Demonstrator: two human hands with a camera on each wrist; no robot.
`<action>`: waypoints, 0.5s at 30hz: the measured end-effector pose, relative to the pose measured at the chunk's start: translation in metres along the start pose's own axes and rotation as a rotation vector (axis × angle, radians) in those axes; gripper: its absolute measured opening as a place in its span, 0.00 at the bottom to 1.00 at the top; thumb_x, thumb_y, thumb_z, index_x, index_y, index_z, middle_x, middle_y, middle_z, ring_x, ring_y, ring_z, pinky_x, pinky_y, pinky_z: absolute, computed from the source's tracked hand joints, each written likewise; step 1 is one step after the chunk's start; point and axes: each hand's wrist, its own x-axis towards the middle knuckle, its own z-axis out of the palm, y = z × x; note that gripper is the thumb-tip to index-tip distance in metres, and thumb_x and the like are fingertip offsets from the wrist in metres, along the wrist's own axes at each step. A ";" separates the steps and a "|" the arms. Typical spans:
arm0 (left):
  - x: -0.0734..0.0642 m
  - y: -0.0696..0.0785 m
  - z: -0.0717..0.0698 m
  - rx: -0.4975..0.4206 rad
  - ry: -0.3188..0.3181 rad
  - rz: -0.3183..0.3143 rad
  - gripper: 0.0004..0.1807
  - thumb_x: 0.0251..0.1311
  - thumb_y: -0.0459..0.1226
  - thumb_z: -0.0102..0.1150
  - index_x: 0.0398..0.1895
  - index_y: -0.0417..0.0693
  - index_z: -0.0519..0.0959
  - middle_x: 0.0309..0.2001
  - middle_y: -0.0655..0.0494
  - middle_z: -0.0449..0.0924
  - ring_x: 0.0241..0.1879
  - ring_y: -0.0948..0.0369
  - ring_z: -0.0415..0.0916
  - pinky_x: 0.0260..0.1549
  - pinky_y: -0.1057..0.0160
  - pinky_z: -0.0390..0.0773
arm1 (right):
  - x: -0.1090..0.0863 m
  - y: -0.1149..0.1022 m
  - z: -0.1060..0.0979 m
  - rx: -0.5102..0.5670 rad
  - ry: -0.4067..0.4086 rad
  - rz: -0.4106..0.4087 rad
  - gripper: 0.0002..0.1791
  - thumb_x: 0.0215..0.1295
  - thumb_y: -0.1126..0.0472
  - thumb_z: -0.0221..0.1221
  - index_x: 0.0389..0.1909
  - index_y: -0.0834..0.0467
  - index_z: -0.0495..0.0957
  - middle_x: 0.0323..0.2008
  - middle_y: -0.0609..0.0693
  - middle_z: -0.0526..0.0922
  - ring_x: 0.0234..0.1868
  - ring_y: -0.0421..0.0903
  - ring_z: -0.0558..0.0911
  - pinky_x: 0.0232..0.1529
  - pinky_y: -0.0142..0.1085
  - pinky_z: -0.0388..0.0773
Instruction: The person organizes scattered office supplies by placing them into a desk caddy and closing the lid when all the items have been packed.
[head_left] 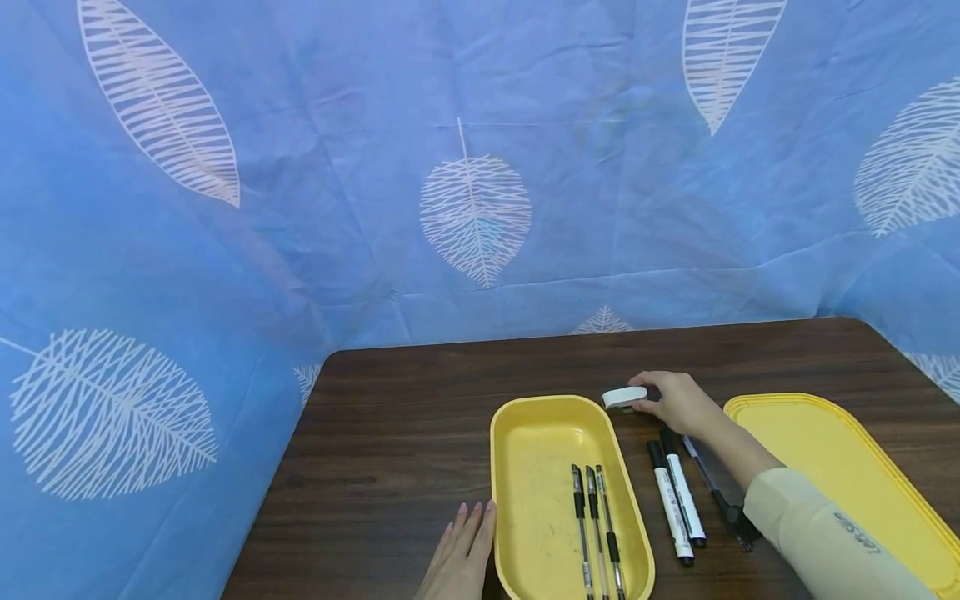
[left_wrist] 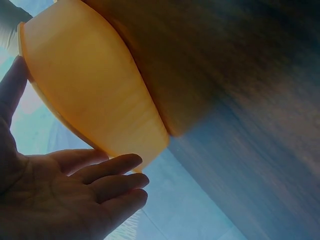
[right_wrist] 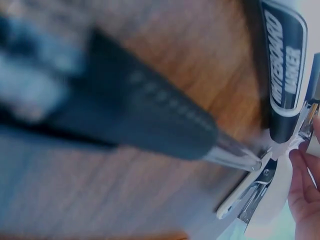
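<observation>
My right hand (head_left: 678,404) pinches a small white stapler (head_left: 624,397) just beyond the far right corner of the yellow tray (head_left: 517,417). In the right wrist view the stapler (right_wrist: 272,200) shows its metal inside, with the fingers (right_wrist: 305,187) at its side. Along the tray's left side lies my left hand (head_left: 465,554), fingers straight and touching the rim. Seen from the left wrist, that hand (left_wrist: 75,195) has its palm facing the camera. Inside the tray are three black-gripped pens (head_left: 592,517), side by side.
Two white whiteboard markers (head_left: 678,500) with black caps lie right of the tray. Another pen (head_left: 705,462) and a black object (head_left: 738,521) lie by my right forearm, partly hidden. Further right is a yellow lid-like tray (head_left: 832,450). A blue leaf-print cloth (head_left: 555,208) hangs behind the table.
</observation>
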 end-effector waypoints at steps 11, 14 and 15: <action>-0.001 0.000 0.002 0.025 0.035 0.031 0.57 0.52 0.72 0.50 0.74 0.41 0.56 0.69 0.39 0.65 0.68 0.39 0.63 0.60 0.40 0.69 | -0.003 0.000 -0.006 0.031 0.040 -0.027 0.14 0.62 0.59 0.64 0.46 0.61 0.80 0.36 0.53 0.85 0.40 0.53 0.83 0.38 0.47 0.82; -0.001 -0.001 0.002 0.029 0.048 0.035 0.57 0.52 0.72 0.50 0.74 0.40 0.57 0.69 0.39 0.66 0.68 0.40 0.63 0.60 0.40 0.70 | -0.001 -0.002 -0.010 0.028 0.070 -0.036 0.14 0.63 0.59 0.63 0.46 0.61 0.80 0.34 0.52 0.85 0.32 0.47 0.82 0.32 0.41 0.80; -0.001 -0.001 0.002 0.029 0.050 0.034 0.57 0.51 0.72 0.51 0.74 0.40 0.57 0.69 0.39 0.66 0.68 0.40 0.64 0.60 0.40 0.70 | -0.001 -0.003 -0.011 0.031 0.072 -0.032 0.14 0.63 0.59 0.63 0.46 0.62 0.80 0.33 0.52 0.85 0.29 0.45 0.80 0.28 0.39 0.78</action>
